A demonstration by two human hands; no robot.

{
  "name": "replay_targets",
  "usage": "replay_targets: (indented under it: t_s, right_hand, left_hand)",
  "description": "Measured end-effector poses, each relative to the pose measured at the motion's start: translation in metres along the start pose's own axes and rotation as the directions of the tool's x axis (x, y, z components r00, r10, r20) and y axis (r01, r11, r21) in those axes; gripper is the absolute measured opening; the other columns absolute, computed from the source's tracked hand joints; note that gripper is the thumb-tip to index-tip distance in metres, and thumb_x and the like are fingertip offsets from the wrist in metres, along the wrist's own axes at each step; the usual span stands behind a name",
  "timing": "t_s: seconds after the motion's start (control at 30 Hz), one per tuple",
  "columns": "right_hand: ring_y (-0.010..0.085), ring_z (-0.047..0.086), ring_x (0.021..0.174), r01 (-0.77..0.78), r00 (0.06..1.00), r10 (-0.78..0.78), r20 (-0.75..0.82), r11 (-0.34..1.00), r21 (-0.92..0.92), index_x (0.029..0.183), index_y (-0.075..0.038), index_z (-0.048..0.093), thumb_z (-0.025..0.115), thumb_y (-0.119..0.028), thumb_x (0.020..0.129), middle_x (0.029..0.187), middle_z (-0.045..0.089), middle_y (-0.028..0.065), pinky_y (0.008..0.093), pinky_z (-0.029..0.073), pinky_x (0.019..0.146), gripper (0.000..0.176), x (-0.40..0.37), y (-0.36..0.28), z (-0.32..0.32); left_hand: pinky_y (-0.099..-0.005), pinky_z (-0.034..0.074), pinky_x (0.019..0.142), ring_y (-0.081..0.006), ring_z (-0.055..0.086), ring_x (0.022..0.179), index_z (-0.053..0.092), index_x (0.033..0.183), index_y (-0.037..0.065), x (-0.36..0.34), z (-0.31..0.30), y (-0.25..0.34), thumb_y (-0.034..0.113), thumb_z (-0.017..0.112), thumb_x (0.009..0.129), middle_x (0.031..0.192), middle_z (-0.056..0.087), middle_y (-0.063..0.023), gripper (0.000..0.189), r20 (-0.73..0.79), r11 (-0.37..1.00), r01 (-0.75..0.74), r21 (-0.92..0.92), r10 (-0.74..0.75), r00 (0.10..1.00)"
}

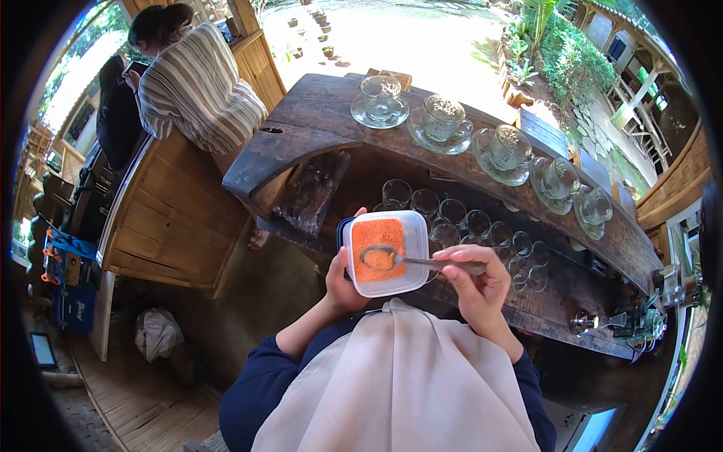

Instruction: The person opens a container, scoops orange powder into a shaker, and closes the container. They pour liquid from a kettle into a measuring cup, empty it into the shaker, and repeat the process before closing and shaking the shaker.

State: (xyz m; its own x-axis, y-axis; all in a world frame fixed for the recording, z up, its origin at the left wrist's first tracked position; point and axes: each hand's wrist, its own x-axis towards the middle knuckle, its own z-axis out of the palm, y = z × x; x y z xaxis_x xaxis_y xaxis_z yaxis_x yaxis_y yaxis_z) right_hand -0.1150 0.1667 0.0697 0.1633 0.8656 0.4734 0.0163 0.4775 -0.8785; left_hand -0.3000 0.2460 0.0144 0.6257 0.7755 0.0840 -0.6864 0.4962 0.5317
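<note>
My left hand (345,280) is wrapped round the left side of a white plastic container (416,239) that holds orange powder (369,227). A dark blue edge shows between the hand and the container. In my right hand (478,282) is the handle of a metal spoon (425,262), pinched between the fingers. The spoon's bowl is over the container and carries some of the orange powder. Beyond the container, glass cups on saucers stand along the wooden counter, among them one cup (443,117) near the middle.
Several empty glasses (452,211) stand on the lower shelf behind the container. A wooden counter (301,105) curves across the front. At the left, a person in a striped shirt (199,90) leans on a wooden partition (169,211). Glassware (640,324) sits at the right.
</note>
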Motion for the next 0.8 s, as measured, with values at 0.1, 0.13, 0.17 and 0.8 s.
replay_targets:
  t_s: [0.1,0.13,0.17,0.8]
  right_hand:
    - [0.0207,0.064,0.096,0.011,1.000,-0.010,-0.015,1.000,0.019,0.103,0.000,0.055,0.060,0.008,0.085,0.103,0.064,0.0176,0.0276,0.054,0.079,0.021,0.0001,0.0024,0.0004]
    - [0.0208,0.064,0.097,0.028,0.998,-0.024,-0.060,0.998,0.056,0.103,0.000,0.055,0.060,0.008,0.085,0.103,0.064,0.0177,0.0278,0.054,0.079,0.021,0.0007,0.0029,0.0007]
    - [0.0208,0.064,0.097,0.027,0.998,-0.024,-0.060,0.998,0.056,0.103,0.000,0.055,0.060,0.008,0.085,0.103,0.064,0.0177,0.0278,0.054,0.079,0.021,0.0003,0.0022,0.0011]
    - [0.0202,0.064,0.097,-0.020,0.996,0.028,-0.081,0.995,0.099,0.102,-0.001,0.055,0.061,0.007,0.084,0.103,0.064,0.0169,0.0255,0.055,0.076,0.021,-0.0011,-0.0005,0.0029]
  left_hand:
    - [-0.0542,0.031,0.107,-0.0323,0.035,0.133,0.012,0.148,0.022,0.0000,-0.0009,-0.0001,0.043,0.044,0.090,0.146,0.029,-0.0119,0.069,0.003,1.000,-0.006,0.015,0.006,1.000]
    - [-0.0542,0.031,0.107,-0.0323,0.035,0.133,0.012,0.148,0.022,-0.0003,-0.0012,-0.0001,0.043,0.044,0.090,0.146,0.029,-0.0119,0.069,0.002,1.000,-0.005,0.014,0.005,1.000]
    - [-0.0545,0.031,0.106,-0.0323,0.035,0.132,0.012,0.148,0.022,-0.0005,-0.0014,0.0000,0.044,0.044,0.090,0.146,0.029,-0.0119,0.069,-0.002,1.000,0.006,0.009,-0.006,1.000]
    - [-0.0525,0.028,0.109,-0.0318,0.032,0.135,0.010,0.148,0.022,0.0012,0.0011,0.0014,0.043,0.044,0.089,0.148,0.027,-0.0117,0.072,0.020,0.999,0.024,0.049,-0.025,0.999]
